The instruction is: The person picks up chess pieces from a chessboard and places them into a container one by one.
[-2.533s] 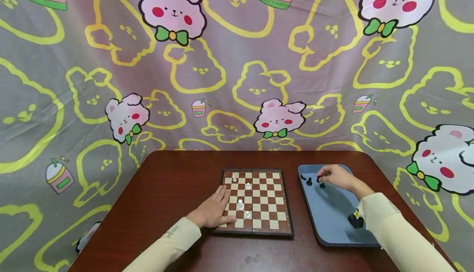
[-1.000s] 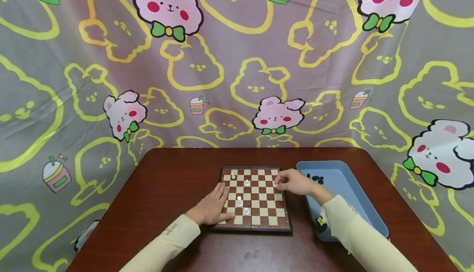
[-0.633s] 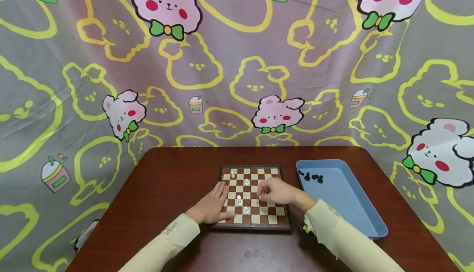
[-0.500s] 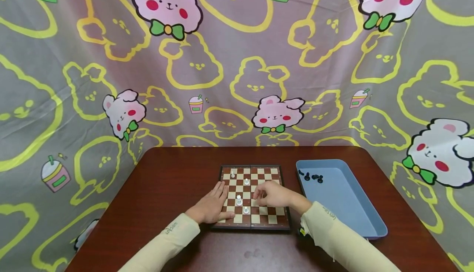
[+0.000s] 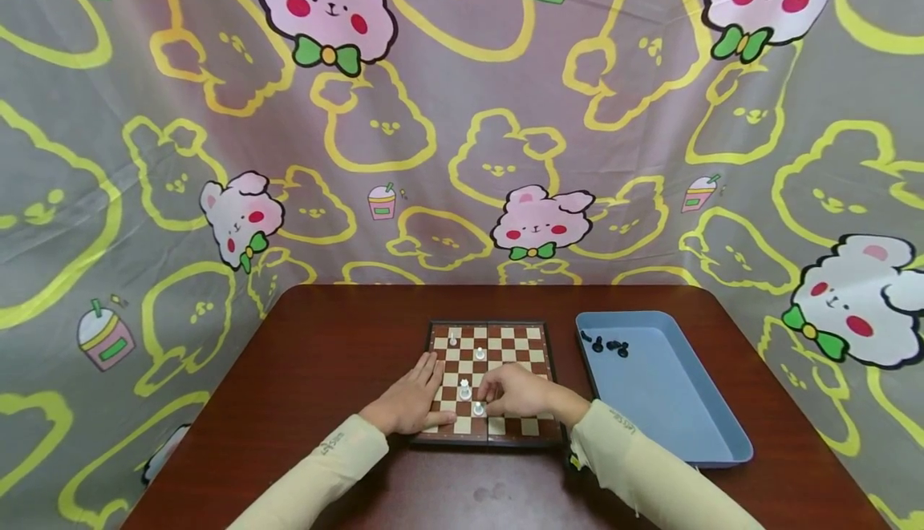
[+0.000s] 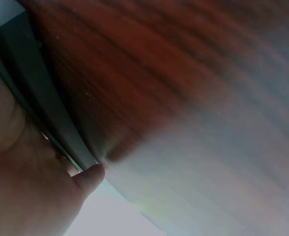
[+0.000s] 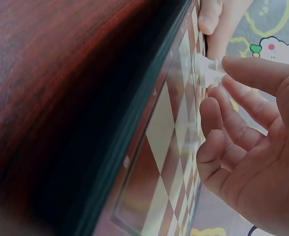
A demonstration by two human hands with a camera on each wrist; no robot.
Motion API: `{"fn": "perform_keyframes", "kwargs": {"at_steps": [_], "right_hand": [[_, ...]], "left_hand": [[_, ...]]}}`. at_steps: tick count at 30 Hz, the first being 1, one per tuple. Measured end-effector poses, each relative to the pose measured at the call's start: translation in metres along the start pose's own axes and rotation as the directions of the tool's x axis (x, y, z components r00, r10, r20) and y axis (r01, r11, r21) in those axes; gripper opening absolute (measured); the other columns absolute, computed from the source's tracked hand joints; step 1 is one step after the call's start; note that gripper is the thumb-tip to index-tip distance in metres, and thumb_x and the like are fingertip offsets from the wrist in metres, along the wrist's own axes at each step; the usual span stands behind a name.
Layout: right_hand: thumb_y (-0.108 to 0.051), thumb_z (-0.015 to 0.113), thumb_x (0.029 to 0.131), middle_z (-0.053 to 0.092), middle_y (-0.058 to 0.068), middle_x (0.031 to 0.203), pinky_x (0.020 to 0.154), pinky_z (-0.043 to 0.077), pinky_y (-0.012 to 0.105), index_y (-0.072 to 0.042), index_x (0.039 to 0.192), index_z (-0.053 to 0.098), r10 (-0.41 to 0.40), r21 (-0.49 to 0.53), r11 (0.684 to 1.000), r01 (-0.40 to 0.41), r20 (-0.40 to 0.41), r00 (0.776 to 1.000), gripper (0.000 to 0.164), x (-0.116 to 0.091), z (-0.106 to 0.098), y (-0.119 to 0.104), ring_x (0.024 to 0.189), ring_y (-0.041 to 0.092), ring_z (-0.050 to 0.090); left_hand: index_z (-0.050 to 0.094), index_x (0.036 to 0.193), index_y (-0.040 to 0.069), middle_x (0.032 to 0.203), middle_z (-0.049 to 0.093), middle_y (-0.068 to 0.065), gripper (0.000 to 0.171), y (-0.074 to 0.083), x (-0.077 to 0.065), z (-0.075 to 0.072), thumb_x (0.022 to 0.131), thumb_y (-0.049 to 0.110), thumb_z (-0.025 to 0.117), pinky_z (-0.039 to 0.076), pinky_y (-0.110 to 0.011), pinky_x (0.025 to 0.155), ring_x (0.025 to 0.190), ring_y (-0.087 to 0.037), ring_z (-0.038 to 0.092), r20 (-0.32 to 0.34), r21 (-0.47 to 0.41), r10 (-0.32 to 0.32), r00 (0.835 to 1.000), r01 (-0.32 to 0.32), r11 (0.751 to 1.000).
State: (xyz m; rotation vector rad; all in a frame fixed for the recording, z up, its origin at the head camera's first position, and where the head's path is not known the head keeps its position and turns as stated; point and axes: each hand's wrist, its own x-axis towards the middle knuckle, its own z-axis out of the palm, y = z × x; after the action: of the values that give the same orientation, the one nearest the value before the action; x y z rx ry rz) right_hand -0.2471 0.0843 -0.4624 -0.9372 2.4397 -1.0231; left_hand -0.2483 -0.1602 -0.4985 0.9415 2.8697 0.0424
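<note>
The left hand [image 5: 410, 403] lies flat on the left edge of the game board [image 5: 516, 344], with its fingers out straight and not wrapped around anything. The right hand [image 5: 518, 391] is bent over the board, its thumb and finger right at a small white piece [image 5: 479, 409] near the front edge. I cannot tell if they pinch it or are only close around it. The small white piece stands up on the board, just beside a tall white piece [image 5: 464, 390], so a bump is the main worry: if the right fingers spread too wide, they could knock the tall piece over. The small piece could tip too, if the fingers catch only its round top. The 2 other white pieces [image 5: 480, 354] stand farther back and look safer, but a hard shake of the board could upset all 4. If the left hand pushes sideways, the board might slide on the smooth table [image 5: 354, 337]. The right sleeve [image 5: 613, 442] is near the board's corner and might catch it.
</note>
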Motion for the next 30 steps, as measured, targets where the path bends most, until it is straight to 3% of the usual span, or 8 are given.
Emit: {"fn": "perform_keyframes", "kwargs": {"at_steps": [19, 30], "right_hand": [[-0.005, 0.070, 0.084, 0.060, -0.008, 0.067, 0.055, 0.042, 0.020, -0.013, 0.081, 0.068, -0.076, -0.077, 0.994, 0.077, 0.016, 0.997, 0.008, 0.0037, 0.0078, -0.0013, 0.059, 0.001, 0.051], [-0.007, 0.068, 0.085, 0.061, -0.008, 0.071, 0.057, 0.046, 0.023, -0.013, 0.084, 0.068, -0.053, -0.023, 0.998, 0.054, 0.037, 0.998, 0.006, -0.0005, -0.0010, -0.0012, 0.062, 0.004, 0.055]], "left_hand": [[0.022, 0.146, -0.008, 0.152, 0.015, -0.027, 0.094, 0.0024, 0.0000, 0.0017, 0.090, 0.066, 0.042, 0.021, -0.041, 0.111, 0.141, -0.037, 0.011, -0.020, 0.015, 0.004, 1.000, -0.004, 1.000], [0.021, 0.147, -0.007, 0.152, 0.014, -0.027, 0.097, -0.0011, 0.0006, 0.0060, 0.089, 0.069, 0.038, 0.021, -0.040, 0.111, 0.141, -0.037, 0.010, -0.025, 0.036, 0.003, 1.000, -0.002, 0.999]]}}
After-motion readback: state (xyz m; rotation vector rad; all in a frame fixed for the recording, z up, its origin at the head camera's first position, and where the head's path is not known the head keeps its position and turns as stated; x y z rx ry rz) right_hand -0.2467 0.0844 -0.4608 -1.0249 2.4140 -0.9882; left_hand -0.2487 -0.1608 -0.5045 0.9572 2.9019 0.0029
